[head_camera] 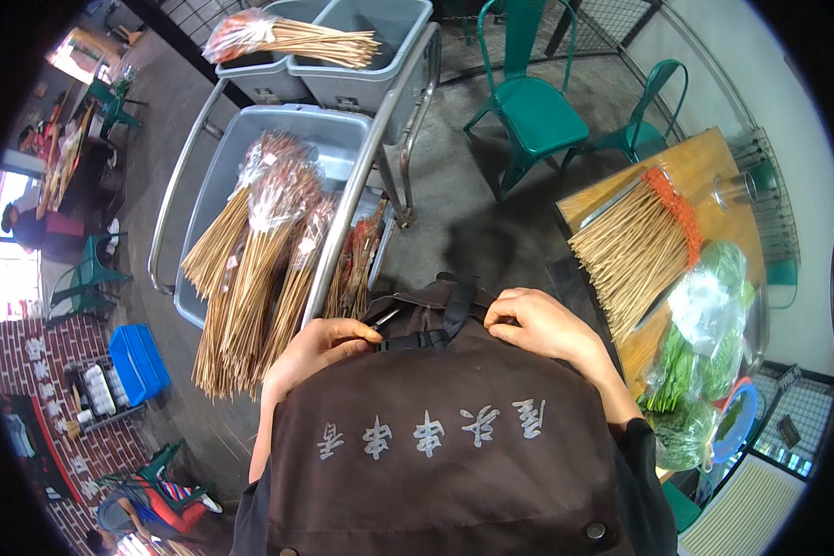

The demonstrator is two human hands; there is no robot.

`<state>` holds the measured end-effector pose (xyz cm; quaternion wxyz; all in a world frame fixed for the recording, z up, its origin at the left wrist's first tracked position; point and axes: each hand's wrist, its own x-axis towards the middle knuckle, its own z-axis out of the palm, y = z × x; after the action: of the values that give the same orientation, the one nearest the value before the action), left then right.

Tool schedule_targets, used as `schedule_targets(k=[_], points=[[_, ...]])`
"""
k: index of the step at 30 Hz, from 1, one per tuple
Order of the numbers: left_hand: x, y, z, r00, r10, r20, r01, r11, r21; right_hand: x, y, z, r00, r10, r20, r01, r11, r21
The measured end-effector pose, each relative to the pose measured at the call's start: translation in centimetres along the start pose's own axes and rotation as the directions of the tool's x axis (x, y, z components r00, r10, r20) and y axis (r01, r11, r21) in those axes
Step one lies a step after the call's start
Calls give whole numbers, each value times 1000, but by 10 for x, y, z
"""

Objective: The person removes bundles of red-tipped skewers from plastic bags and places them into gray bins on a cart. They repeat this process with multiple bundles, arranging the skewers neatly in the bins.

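Note:
A dark brown apron [417,389] with white printed characters covers my front, a black strap with a buckle [417,340] at its upper part. At the apron's left edge, the thumb and fingers of my left hand [323,347] are pinched on the cloth. A slim dark pen-like item [386,319] with a shiny tip sticks out by those fingertips; whether they grip it too is unclear. My right hand [545,323] has its fingers curled on the apron's right edge, with the fingertips partly hidden.
A metal-railed cart [344,236] on my left carries a grey tub [212,201] of bagged skewers [271,271]. Grey bins [361,83] stand beyond it. On the right, a wooden table [709,156] bears skewers with red food [625,257], bagged greens [702,333] and a glass [733,191]. Green chairs [538,115] stand ahead.

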<state>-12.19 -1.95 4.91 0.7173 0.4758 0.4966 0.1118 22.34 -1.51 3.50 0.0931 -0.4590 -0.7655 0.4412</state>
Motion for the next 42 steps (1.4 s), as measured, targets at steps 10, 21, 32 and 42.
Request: schedule_targets(k=[10,21,32,42], points=[[67,-20,19,952,264,157,-307,798,519,5,-10,38,990,-54,-129,6,938,-346],[65,3,36,947,143,288,-281,803,525,-53,-2,49,864,162,-476,-211,976,-50],[83,1,58,942,325,89,-336,922,192,-201,179,-9,-35,360,-932,-740,618,266],[117,33,143,933,340,-119,-314,930,191,-306,325,-95,-428,599,-677,-709,242,663]])
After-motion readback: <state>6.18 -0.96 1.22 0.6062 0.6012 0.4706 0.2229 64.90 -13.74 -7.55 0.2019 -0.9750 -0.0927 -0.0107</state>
